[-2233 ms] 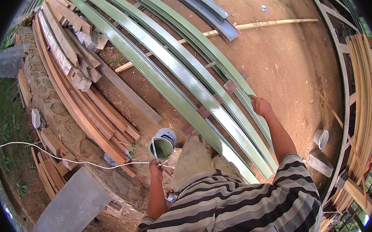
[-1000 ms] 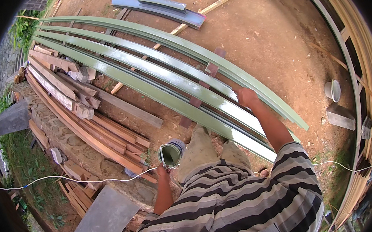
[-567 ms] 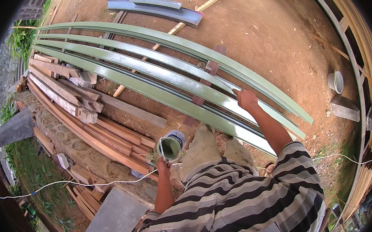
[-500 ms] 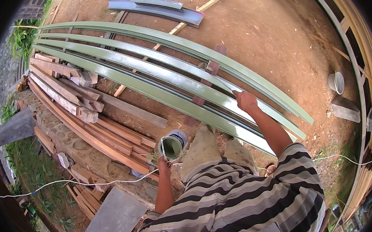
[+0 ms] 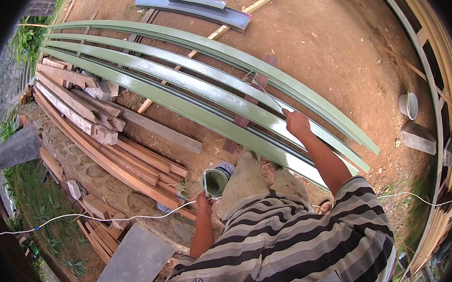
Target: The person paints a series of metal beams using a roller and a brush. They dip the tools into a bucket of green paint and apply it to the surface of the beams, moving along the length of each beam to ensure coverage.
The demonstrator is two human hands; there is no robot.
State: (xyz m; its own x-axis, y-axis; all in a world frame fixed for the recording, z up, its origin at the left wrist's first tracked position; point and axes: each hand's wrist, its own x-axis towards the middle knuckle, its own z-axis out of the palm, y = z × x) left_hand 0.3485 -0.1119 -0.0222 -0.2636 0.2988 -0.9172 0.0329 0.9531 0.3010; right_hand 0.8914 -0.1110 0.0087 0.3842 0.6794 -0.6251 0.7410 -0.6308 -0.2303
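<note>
My left hand is closed on the handle of a paint can, which hangs with its mouth tilted toward me. Greenish paint coats the can's inside. My right hand grips a paint roller by its handle. Its thin metal rod reaches away to the far left; the small head is hard to make out. Beneath it lie long green-painted metal beams, side by side. Glossy, wet-looking paint shows on the middle ones. The right hand is just above the near ends of these beams.
Brown crosspieces support the beams. Timber lengths are piled at the left, near a white cable. Unpainted metal beams lie at the far side. A white bucket and grey block stand at the right.
The paint can has moved a little to the right and its mouth has turned. My right hand stays almost in place, with the roller's rod still stretched over the beams.
</note>
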